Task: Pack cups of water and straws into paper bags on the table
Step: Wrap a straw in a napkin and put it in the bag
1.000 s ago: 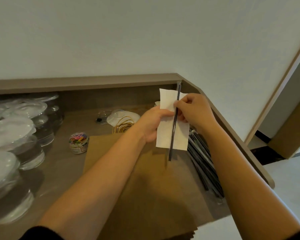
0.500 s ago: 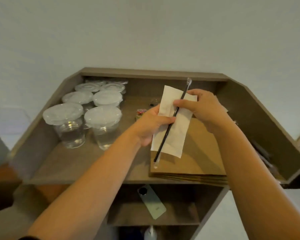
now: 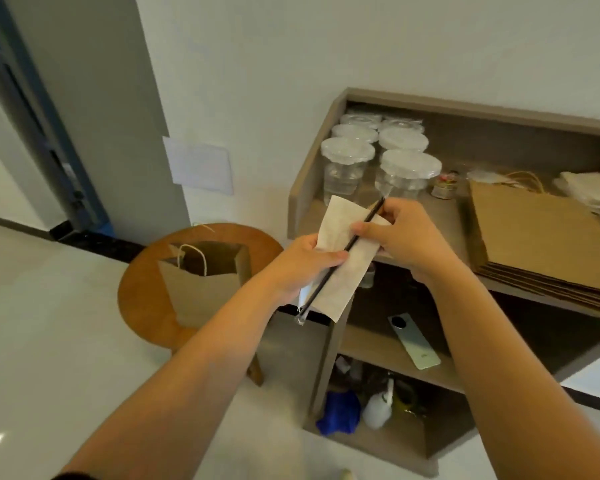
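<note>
Straw (image 3: pixel 340 257), a black one in a clear wrapper, is being held slantwise across a white napkin (image 3: pixel 345 268), up in the air in front of the shelf unit (image 3: pixel 329 105). It's being pinched against the napkin by the right hand (image 3: pixel 400 237), thumb and fingers curled round both, so that grip is tight on the straw. The napkin's lower left edge is being gripped by the left hand (image 3: pixel 303 263), thumb on top, and the straw's lower end is poking out past that hand, wrapper tip dangling. Off to the left and lower down, an open paper bag (image 3: pixel 203 289) with twisted handles is being kept upright on a small round wooden tabletop (image 3: pixel 137 289). Cups of water (image 3: pixel 347 168) with clear lids are being stored in rows at the back left of the top shelf, and a stack of flat paper bags (image 3: pixel 541 247) is being kept to their right, with a little tub of coloured clips (image 3: pixel 445 187) sitting between the two. More white napkins (image 3: pixel 589 195) are being kept at the far right. On the shelf below, a pale green phone (image 3: pixel 414 342) is lying face down, and at the very bottom a white spray bottle (image 3: pixel 378 408) and something blue (image 3: pixel 338 412) are being stored, too blurry to identify.
</note>
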`<state>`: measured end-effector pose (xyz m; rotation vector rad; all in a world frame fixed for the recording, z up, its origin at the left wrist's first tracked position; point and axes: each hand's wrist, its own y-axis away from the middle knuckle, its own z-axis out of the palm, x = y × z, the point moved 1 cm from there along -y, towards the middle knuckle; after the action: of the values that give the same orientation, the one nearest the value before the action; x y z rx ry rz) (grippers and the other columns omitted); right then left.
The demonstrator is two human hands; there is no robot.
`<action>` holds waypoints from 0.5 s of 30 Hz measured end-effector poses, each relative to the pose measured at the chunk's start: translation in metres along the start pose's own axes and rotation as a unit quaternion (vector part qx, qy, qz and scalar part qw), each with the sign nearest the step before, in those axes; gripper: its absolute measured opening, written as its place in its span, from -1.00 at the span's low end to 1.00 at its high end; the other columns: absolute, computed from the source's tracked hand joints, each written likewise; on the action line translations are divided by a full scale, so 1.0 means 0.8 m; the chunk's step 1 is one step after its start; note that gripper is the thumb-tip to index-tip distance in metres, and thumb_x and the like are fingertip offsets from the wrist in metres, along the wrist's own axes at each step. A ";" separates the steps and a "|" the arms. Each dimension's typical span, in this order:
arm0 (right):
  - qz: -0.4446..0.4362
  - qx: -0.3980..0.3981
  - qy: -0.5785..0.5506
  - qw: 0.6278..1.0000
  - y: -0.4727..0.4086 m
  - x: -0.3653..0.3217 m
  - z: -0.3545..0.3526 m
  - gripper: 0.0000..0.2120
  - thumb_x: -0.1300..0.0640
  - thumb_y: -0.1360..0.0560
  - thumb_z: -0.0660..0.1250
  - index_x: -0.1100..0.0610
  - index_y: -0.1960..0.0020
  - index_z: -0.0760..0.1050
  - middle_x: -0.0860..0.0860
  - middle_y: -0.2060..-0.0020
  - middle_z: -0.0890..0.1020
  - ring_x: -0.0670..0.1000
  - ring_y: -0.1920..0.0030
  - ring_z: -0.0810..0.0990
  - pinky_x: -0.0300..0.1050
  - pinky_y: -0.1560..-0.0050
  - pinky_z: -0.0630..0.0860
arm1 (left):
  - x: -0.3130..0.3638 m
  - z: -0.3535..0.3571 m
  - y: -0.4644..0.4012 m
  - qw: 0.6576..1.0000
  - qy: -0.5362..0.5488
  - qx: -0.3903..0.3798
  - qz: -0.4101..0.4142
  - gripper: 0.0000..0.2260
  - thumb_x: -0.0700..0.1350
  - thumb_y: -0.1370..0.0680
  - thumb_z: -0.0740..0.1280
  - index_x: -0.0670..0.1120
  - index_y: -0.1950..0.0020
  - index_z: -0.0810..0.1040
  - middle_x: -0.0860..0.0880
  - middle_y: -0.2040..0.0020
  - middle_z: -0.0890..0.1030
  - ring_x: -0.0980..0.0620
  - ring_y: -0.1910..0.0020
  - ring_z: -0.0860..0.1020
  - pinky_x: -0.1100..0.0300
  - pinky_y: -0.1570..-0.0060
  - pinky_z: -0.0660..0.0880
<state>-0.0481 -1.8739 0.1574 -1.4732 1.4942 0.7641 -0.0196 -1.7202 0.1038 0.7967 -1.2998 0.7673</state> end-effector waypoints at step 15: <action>-0.066 -0.085 0.086 0.990 -0.137 0.012 0.228 -0.91 0.10 -0.57 0.25 0.00 0.11 0.41 -0.13 0.25 0.50 -0.16 0.23 0.48 -0.34 0.34 0.34 | -0.054 -0.256 -0.004 0.967 -0.070 0.226 -0.088 -0.92 -0.10 -0.56 0.33 0.06 -0.02 0.56 0.06 -0.03 0.62 0.13 -0.03 0.56 0.17 -0.06 0.45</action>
<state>0.0903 -1.7279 0.0878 -1.7863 1.4700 0.7134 0.0840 -1.5493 0.0413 1.3364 -1.1709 0.8884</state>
